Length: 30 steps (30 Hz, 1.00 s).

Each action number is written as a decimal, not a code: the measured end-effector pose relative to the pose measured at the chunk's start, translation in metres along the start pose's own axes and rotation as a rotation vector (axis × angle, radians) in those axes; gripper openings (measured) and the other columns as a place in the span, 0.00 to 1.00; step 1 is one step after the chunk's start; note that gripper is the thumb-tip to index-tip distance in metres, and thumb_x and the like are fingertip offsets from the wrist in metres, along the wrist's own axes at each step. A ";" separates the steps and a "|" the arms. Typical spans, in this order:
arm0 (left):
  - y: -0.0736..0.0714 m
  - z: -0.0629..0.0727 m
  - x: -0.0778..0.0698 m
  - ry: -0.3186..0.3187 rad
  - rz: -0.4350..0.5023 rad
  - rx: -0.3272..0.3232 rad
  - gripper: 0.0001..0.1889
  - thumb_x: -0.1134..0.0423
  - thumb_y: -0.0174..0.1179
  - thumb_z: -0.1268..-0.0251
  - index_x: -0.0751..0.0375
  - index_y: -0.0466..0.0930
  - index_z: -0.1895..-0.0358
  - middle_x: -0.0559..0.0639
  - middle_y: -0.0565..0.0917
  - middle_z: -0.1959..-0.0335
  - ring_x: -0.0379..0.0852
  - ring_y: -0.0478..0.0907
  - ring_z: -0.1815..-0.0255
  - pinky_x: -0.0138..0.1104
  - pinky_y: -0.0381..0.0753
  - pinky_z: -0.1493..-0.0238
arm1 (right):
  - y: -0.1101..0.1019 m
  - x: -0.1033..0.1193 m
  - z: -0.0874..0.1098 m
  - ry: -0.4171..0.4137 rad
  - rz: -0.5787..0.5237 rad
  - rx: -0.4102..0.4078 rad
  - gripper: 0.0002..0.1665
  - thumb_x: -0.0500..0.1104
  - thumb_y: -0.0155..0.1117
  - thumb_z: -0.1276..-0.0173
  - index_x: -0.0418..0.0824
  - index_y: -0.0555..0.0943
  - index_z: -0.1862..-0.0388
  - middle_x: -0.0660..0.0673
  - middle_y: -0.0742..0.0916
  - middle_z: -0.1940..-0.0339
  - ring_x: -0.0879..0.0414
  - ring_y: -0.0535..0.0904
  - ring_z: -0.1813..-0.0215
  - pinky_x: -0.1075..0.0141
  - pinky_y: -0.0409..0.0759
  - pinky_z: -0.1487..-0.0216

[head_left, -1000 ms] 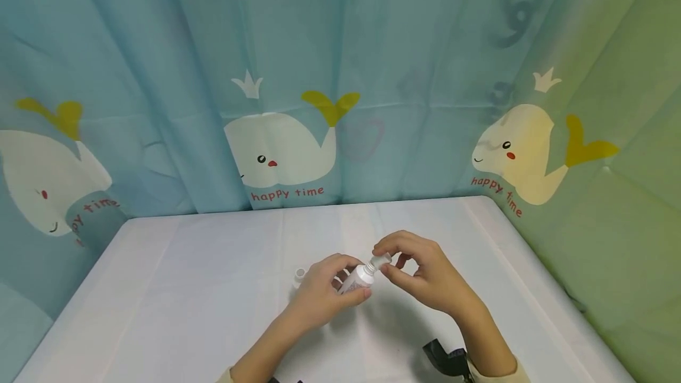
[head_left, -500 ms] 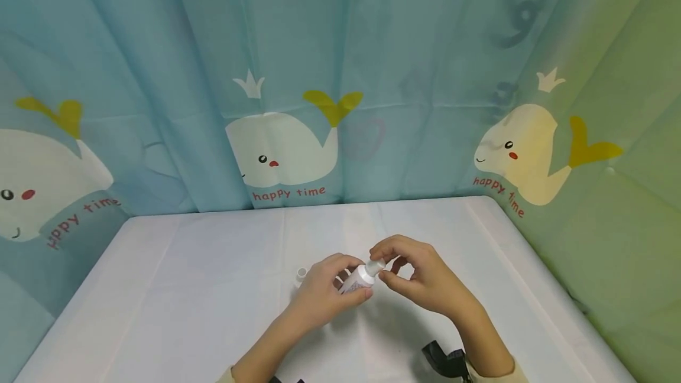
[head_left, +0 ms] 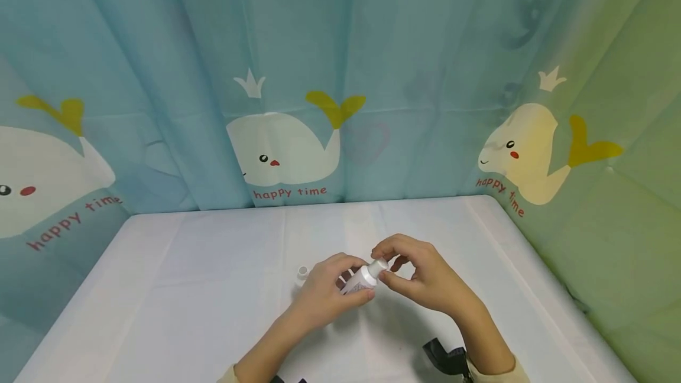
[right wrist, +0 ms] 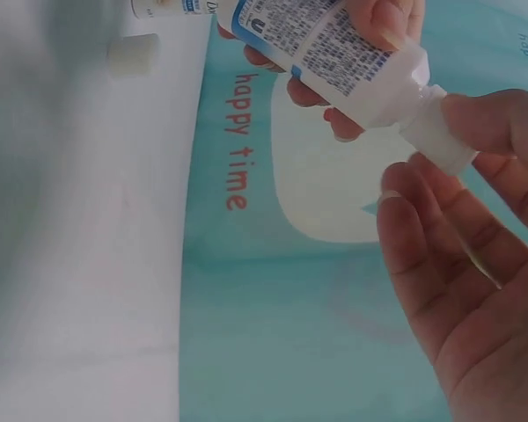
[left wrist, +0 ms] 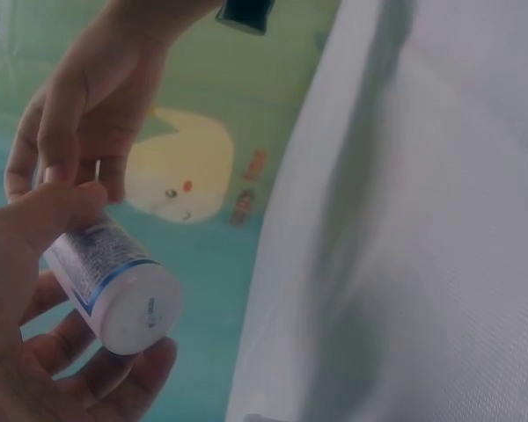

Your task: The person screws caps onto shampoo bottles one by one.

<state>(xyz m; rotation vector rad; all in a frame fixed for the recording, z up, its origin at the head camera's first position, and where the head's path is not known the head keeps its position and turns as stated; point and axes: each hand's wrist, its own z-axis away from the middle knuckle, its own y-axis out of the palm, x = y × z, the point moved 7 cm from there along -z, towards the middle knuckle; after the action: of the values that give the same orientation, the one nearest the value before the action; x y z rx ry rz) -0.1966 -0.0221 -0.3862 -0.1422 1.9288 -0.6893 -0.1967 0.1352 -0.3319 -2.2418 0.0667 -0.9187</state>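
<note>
While both wrist feeds are readable, I log the work as a two-handed job on a white bottle (right wrist: 343, 61). Position: off the table (head_left: 186, 300), tilted, its neck pointing to the right hand (head_left: 417, 268) and its flat base (left wrist: 143, 308) facing the left wrist camera. The left hand (head_left: 326, 288) is wrapped round the body, thumb on one side, fingers curled on the other. The right hand is narrow, thumb and fingertips pinching a white cap (right wrist: 438, 141) at the neck; its remaining fingers hang clear of the bottle.

Step in hand, my judgement: fitting the cap. The right wrist view shows a short length of neck between cap and shoulder, so I put it down as not fully seated. Whether the threads have caught I cannot tell.

Next move, as I read it: the left hand should hold the body firm and the cap stay in line with the neck, while the right fingers turn it in short twists, regripping between. A skewed start could cross the threads.

Also noted, right wrist view: a second labelled container (right wrist: 169, 8), cut by the top edge, and a loose white piece (right wrist: 134, 55) beside it, perhaps another cap.
</note>
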 end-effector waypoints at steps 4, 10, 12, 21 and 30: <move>0.000 0.000 -0.001 0.016 0.009 -0.005 0.18 0.51 0.72 0.44 0.46 0.83 0.50 0.36 0.83 0.58 0.36 0.78 0.62 0.30 0.81 0.62 | -0.001 0.005 -0.002 -0.049 -0.012 -0.029 0.16 0.32 0.70 0.36 0.47 0.81 0.52 0.51 0.86 0.53 0.58 0.82 0.51 0.64 0.85 0.58; -0.003 -0.001 -0.002 0.011 -0.006 -0.011 0.18 0.51 0.72 0.44 0.46 0.83 0.50 0.36 0.83 0.58 0.35 0.78 0.62 0.30 0.81 0.62 | 0.000 0.008 -0.004 -0.076 -0.013 -0.040 0.12 0.34 0.70 0.35 0.48 0.82 0.57 0.52 0.87 0.55 0.59 0.82 0.53 0.64 0.85 0.61; -0.004 -0.001 -0.002 0.006 -0.010 -0.010 0.18 0.50 0.72 0.43 0.46 0.83 0.50 0.36 0.83 0.58 0.35 0.77 0.62 0.30 0.81 0.62 | 0.000 0.007 -0.004 -0.075 -0.015 -0.032 0.13 0.34 0.70 0.35 0.47 0.83 0.56 0.51 0.87 0.55 0.58 0.83 0.52 0.64 0.85 0.60; -0.005 -0.001 -0.002 0.025 -0.008 -0.024 0.18 0.51 0.73 0.44 0.48 0.84 0.50 0.36 0.83 0.59 0.35 0.78 0.63 0.30 0.81 0.63 | 0.000 0.005 -0.004 -0.086 0.007 -0.035 0.17 0.31 0.69 0.37 0.47 0.83 0.52 0.50 0.87 0.53 0.57 0.83 0.51 0.65 0.84 0.58; -0.006 0.001 -0.005 0.031 -0.009 -0.029 0.18 0.51 0.73 0.44 0.48 0.84 0.50 0.36 0.83 0.59 0.35 0.78 0.62 0.30 0.81 0.62 | 0.003 0.005 -0.003 -0.066 0.010 -0.051 0.14 0.34 0.70 0.36 0.48 0.83 0.54 0.51 0.87 0.53 0.58 0.82 0.50 0.65 0.84 0.58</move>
<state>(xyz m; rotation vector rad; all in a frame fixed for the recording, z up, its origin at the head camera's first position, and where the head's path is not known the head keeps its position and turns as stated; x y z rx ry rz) -0.1945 -0.0255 -0.3798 -0.1585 1.9692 -0.6733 -0.1944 0.1297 -0.3288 -2.3147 0.0724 -0.8456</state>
